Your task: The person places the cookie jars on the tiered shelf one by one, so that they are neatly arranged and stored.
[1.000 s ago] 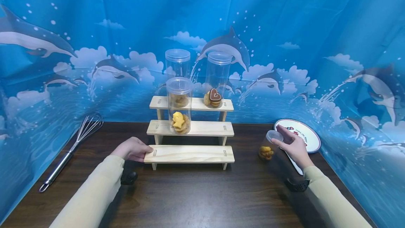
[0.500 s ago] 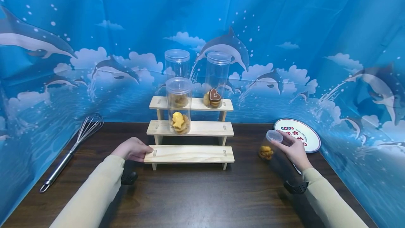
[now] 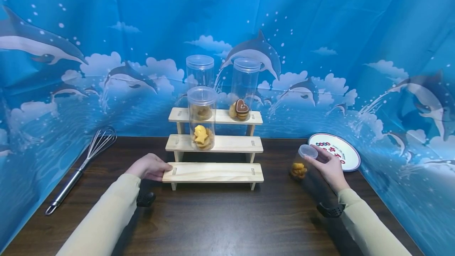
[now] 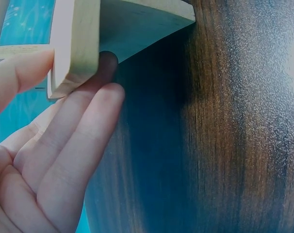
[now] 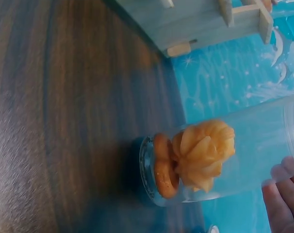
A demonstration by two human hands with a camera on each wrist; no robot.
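My left hand (image 3: 153,167) pinches the left end of the bottom step of a three-step wooden stand (image 3: 213,173), thumb on top and fingers beneath, as the left wrist view confirms. On the right, my right hand (image 3: 328,165) holds a clear lidded jar (image 5: 253,141) near its top. Golden cookies (image 5: 200,155) lie in the bottom of that jar. A second jar (image 3: 202,110) with a yellow shaped cookie stands on the middle step. Two more jars stand on the top step: one at the left (image 3: 200,66), partly hidden, and one (image 3: 245,86) with a brown heart cookie.
A white plate (image 3: 350,155) with red lettering lies behind my right hand. A metal whisk (image 3: 83,165) lies at the far left of the dark wooden table (image 3: 220,220). A blue dolphin-printed cloth (image 3: 160,19) hangs behind and along the sides.
My right hand has closed its fingers in on the jar's upper part, uncovering more of the plate's lettering. The left hand has kept its place on the stand.
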